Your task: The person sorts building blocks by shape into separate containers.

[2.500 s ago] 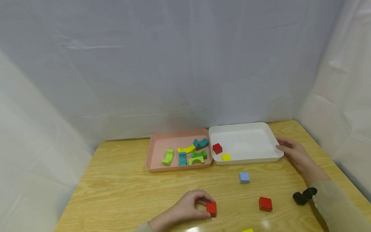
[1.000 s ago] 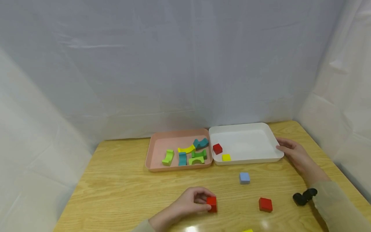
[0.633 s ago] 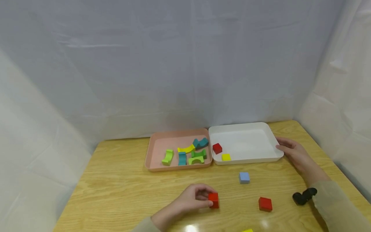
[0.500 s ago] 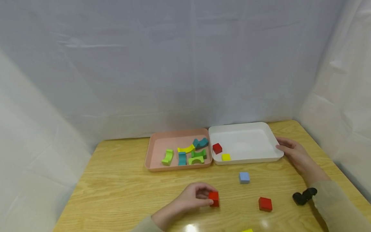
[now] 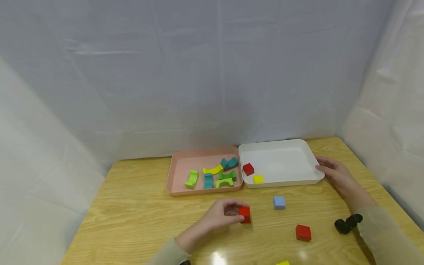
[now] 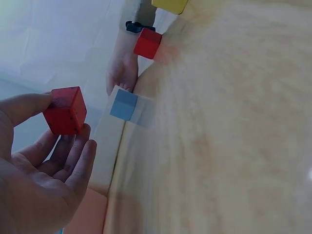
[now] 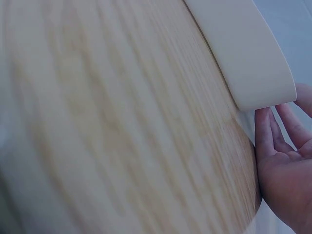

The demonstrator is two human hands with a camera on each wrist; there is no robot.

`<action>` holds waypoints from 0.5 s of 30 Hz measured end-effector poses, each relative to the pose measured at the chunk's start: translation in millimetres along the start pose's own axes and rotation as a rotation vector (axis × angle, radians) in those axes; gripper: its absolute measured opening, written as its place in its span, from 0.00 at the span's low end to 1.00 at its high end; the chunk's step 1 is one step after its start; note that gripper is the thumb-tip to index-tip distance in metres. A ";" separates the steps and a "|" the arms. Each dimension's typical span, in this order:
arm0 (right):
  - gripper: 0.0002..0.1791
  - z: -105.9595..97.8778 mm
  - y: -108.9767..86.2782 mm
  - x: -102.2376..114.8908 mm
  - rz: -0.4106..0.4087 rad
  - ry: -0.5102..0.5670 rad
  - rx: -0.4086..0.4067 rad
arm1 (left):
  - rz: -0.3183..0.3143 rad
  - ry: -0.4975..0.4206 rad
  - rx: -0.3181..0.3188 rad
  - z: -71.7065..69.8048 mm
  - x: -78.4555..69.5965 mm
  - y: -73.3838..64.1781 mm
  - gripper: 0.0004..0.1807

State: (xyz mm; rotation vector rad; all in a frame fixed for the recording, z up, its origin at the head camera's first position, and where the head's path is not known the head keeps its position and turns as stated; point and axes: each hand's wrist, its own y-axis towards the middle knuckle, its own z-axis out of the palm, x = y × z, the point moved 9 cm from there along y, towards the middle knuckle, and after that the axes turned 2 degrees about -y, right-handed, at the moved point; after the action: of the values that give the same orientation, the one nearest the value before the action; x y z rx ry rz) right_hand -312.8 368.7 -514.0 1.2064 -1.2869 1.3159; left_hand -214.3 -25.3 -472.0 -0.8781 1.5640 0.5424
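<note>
Left hand pinched a red cube above the table; a loosened pinch risked a drop. Right hand, fingers extended, touched the white tray; a push risked shifting it.

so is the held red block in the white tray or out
Out: the left hand pinches the red block above the table, short of the white tray.

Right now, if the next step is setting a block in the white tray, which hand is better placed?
Probably the left hand: it pinches a red cube, lifted off the table. The right hand holds no block; it touches the right end of the white tray.
</note>
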 end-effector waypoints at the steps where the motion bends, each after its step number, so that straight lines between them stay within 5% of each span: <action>1: 0.16 -0.1 0.0 -0.1 0.001 0.008 -0.002 | 0.003 -0.004 -0.001 -0.8 -1.3 1.4 0.19; 15: 0.15 0.2 0.0 1.5 -0.010 -0.018 -0.005 | 0.023 -0.007 -0.067 -17.2 -22.4 17.5 0.20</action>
State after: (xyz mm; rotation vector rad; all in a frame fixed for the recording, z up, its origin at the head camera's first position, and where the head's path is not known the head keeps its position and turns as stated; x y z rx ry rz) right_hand -312.9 368.5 -512.5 1.2228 -1.2947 1.2966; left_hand -238.3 -22.7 -449.3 -0.9086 1.5592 0.6163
